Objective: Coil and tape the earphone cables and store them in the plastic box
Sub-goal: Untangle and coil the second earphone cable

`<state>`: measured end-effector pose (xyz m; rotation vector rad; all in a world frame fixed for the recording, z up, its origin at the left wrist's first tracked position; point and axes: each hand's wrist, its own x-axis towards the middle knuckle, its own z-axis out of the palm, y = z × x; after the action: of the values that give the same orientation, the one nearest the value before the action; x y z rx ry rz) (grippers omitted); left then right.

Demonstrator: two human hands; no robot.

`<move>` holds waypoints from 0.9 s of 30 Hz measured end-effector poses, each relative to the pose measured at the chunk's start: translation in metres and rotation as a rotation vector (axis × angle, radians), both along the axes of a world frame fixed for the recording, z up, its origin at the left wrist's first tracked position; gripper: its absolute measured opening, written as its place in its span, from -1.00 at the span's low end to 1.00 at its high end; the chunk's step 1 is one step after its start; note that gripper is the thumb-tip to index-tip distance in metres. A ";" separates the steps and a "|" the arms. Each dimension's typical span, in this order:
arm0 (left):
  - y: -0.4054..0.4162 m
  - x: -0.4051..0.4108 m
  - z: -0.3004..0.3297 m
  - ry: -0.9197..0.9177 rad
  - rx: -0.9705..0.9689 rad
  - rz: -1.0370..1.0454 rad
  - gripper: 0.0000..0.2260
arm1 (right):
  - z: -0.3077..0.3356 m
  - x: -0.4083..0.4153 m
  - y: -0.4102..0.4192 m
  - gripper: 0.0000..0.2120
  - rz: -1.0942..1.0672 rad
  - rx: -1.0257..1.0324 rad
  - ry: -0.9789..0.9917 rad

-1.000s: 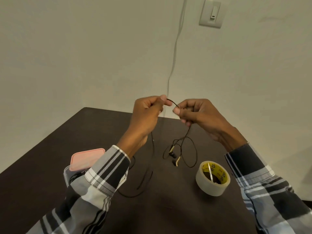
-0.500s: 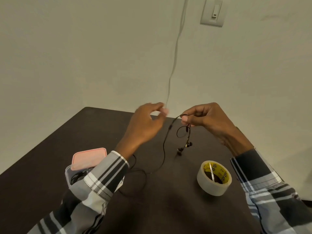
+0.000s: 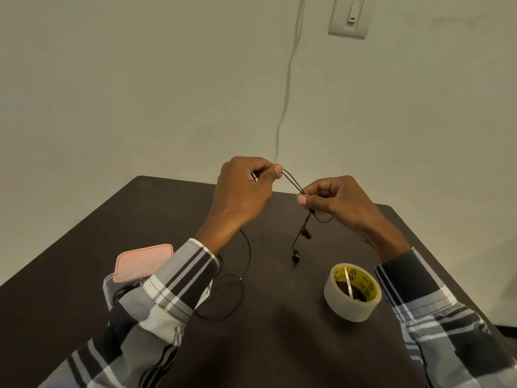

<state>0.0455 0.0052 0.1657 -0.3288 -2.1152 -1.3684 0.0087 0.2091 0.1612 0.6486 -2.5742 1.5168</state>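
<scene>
Head view, left to right. Plastic box at left table edge, pink lid askew on top, dark cables inside, partly hidden by sleeve. Left hand pinches cable, likely holding loop end while coil forms. Slack trails onto table. Right hand pinches other end of doubled strand; earbuds dangle below. Tape roll near right, probably ready for binding.

A plain room indoors: bare wall, wall switch, dark table.
</scene>
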 end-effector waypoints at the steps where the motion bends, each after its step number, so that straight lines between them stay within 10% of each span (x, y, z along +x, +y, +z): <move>1: 0.000 0.001 0.001 0.014 0.009 -0.002 -0.83 | -0.001 -0.001 0.002 -0.93 -0.006 0.011 0.000; 27: -0.013 -0.005 0.011 0.184 0.312 0.132 -0.83 | -0.010 -0.004 0.024 -0.84 -0.193 0.477 0.089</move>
<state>0.0409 -0.0076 0.1767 -0.1763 -1.7125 -1.5002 0.0051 0.2328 0.1513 0.4693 -2.8438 0.8010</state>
